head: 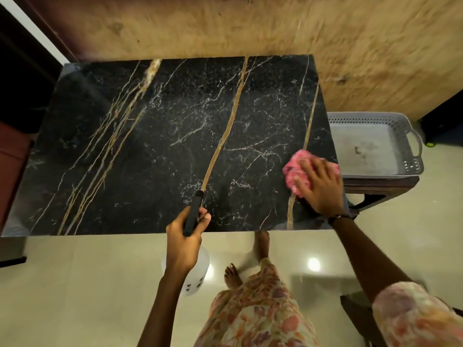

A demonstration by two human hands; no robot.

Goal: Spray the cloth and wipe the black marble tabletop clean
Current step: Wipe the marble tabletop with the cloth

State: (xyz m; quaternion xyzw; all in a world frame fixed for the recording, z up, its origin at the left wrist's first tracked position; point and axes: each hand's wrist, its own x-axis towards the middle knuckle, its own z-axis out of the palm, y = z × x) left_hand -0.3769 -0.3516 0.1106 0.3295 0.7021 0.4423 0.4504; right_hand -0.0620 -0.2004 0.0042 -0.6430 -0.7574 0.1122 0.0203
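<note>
The black marble tabletop with gold and white veins fills the middle of the view. A pink cloth lies bunched on its near right corner, and my right hand presses flat on it with fingers spread. My left hand grips a spray bottle at the table's front edge. The bottle's black spray head points over the tabletop, and its translucent white body hangs below my hand.
A grey perforated plastic tray sits on a dark stool just right of the table. A wood-grain wall runs behind the table. Glossy cream floor tiles lie in front, with my bare feet near the table edge.
</note>
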